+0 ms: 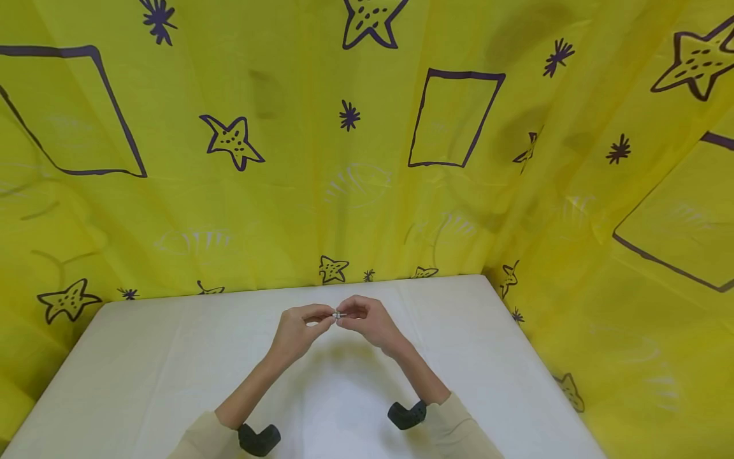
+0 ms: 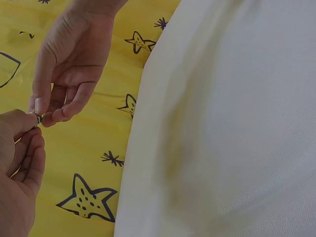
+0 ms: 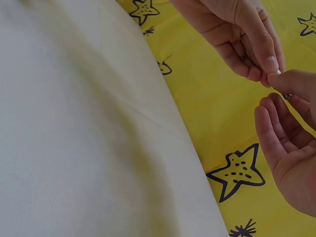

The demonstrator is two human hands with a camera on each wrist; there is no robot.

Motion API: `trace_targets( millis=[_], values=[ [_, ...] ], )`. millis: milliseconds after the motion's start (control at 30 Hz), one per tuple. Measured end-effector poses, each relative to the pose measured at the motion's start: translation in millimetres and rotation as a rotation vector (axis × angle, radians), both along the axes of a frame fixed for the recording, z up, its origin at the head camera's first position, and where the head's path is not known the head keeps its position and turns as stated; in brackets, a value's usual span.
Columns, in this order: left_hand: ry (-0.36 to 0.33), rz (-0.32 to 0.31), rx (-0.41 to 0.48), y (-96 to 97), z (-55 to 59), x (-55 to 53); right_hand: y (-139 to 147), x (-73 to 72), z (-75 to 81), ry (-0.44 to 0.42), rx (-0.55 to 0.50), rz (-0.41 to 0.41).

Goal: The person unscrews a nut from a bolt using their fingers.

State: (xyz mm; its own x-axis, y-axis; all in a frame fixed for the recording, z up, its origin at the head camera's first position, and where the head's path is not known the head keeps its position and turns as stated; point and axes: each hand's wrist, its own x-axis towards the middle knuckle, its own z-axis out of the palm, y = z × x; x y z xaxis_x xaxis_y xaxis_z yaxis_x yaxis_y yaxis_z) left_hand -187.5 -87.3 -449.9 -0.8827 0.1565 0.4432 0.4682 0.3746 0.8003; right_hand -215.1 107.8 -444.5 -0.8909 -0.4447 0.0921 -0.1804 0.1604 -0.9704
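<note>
Above the far part of the white table (image 1: 229, 357), a small silvery metal piece (image 1: 338, 315) is held between both hands. My left hand (image 1: 294, 331) pinches one end with thumb and fingertips. From the other side, my right hand (image 1: 371, 322) pinches it the same way, its other fingers loosely bent. In the left wrist view only a dark, shiny bit of the metal piece (image 2: 39, 119) shows between the fingertips. A glint of the metal piece (image 3: 287, 97) appears below the thumb in the right wrist view. Fingers cover most of it, so its exact kind is unclear.
A yellow curtain (image 1: 298, 191) printed with starfish and frames hangs behind the table and along its sides. Black curved mounts (image 1: 259, 440) sit at both wrists, by the light sleeves. Soft shadows of the arms fall on the white tabletop.
</note>
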Motion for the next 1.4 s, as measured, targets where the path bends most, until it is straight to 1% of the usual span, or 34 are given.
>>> trace_targets(
  millis=[67, 100, 200, 300, 333, 433, 600, 767, 900, 1000, 1067, 1167, 1300, 1400],
  values=[
    [-0.014, -0.001, 0.011, -0.3, 0.2, -0.3, -0.1, 1.0, 1.4, -0.016, -0.010, -0.002],
    [-0.022, -0.002, 0.018, -0.5, 0.2, -0.2, -0.3, 3.4, 6.1, -0.030, -0.007, -0.008],
    [-0.029, -0.004, 0.030, -1.0, 0.2, 0.2, -0.1, 3.1, 8.1, -0.076, 0.013, -0.033],
    [-0.023, -0.003, 0.031, -1.1, 0.7, 1.4, -1.5, 2.6, 9.3, -0.126, 0.030, -0.060],
    [-0.018, -0.005, 0.031, -1.1, 0.8, 1.6, -1.8, 0.3, 5.6, -0.136, 0.028, -0.062],
    [-0.003, -0.009, 0.026, -0.7, 1.5, 1.8, -3.2, 0.8, 6.8, -0.161, 0.018, -0.062],
    [0.011, -0.013, 0.025, -0.3, 2.8, 0.6, -2.9, 0.3, 7.4, -0.142, 0.009, -0.052],
    [0.000, -0.010, 0.036, -0.5, 4.5, 1.2, -1.8, 0.8, 6.9, -0.112, -0.034, -0.010],
    [-0.005, -0.011, 0.040, -1.1, 4.7, 2.0, -2.4, 0.8, 5.2, -0.111, -0.064, 0.008],
    [0.007, -0.008, 0.032, -1.1, 4.0, 2.0, -2.4, 1.1, 5.1, -0.121, -0.073, 0.011],
    [0.012, -0.003, 0.029, -1.3, 3.6, 2.0, -2.3, 1.4, 5.4, -0.129, -0.072, 0.010],
    [0.012, 0.002, 0.031, -1.6, 3.6, 2.2, -2.3, 1.1, 5.8, -0.149, -0.051, -0.011],
    [0.005, -0.001, 0.032, -1.5, 4.6, 2.6, -2.8, 0.2, 7.0, -0.157, -0.001, -0.045],
    [0.000, -0.003, 0.028, -1.2, 4.9, 2.7, -2.8, 0.5, 8.6, -0.158, 0.014, -0.045]
  ],
)
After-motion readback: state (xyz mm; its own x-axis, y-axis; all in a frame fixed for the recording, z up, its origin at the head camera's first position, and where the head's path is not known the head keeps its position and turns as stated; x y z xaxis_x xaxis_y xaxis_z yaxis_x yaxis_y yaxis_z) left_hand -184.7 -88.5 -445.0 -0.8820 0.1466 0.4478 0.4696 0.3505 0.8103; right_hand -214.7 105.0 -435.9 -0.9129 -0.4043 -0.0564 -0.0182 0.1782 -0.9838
